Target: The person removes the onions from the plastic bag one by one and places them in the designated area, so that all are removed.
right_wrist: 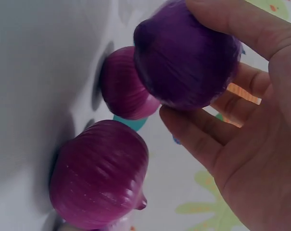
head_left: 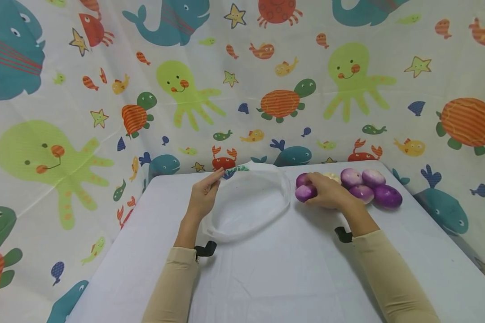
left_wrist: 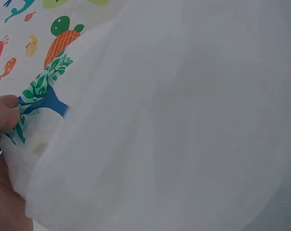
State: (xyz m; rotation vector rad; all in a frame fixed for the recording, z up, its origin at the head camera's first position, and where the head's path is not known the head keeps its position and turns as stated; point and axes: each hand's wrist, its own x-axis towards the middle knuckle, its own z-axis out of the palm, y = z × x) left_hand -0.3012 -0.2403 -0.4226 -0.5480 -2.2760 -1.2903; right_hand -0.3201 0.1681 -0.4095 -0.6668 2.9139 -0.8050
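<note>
In the head view my left hand (head_left: 203,195) pinches the far left rim of a white plastic bag (head_left: 214,235), whose mouth gapes wide on the table. The left wrist view shows the bag's green leaf and blue print (left_wrist: 51,101) beside the thumb and fingers. My right hand (head_left: 330,194), right of the bag, grips a purple onion (right_wrist: 186,57) between thumb and fingertips. Close by in the right wrist view are a second onion (right_wrist: 126,84) and a larger-looking one (right_wrist: 99,173).
Several purple onions (head_left: 362,194) cluster right of my right hand. A pale yellowish item (head_left: 332,178) is partly hidden behind that hand. The white table (head_left: 283,273) meets a sea-animal printed cloth (head_left: 242,67) at its back and sides.
</note>
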